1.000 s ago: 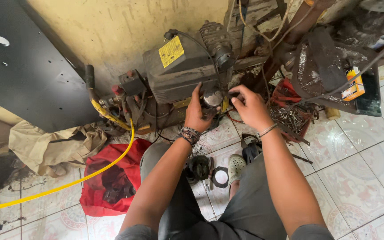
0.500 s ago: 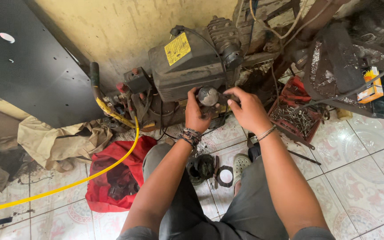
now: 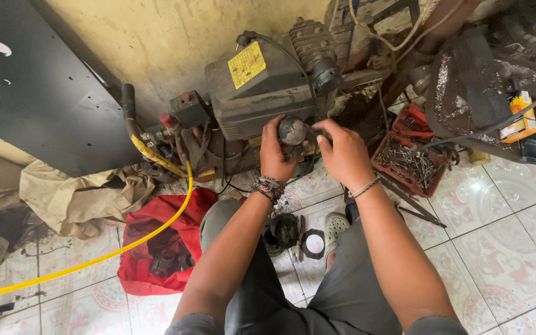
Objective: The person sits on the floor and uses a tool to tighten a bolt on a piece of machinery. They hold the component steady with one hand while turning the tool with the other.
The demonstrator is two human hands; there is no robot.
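My left hand (image 3: 275, 155) and my right hand (image 3: 342, 154) both grip a small round grey metal part (image 3: 293, 130) held up in front of a dirty grey compressor (image 3: 262, 93) with a yellow label. The left hand wraps the part from the left, and the right hand's fingers pinch its right side. Beaded bracelets circle my left wrist; a thin band is on the right. Below my hands, between my knees, a dark round part (image 3: 282, 231) and a flat ring gasket (image 3: 314, 244) lie on the tiled floor.
A yellow hose (image 3: 94, 260) runs from the compressor across the floor to the left. A red cloth bag (image 3: 156, 242) lies by my left knee. A red tray of nails (image 3: 412, 161) sits right. A black metal panel (image 3: 38, 93) leans at left.
The view has tilted down and the compressor sits lower in frame. Both hands stay on the round part, lifted slightly toward the machine's front.
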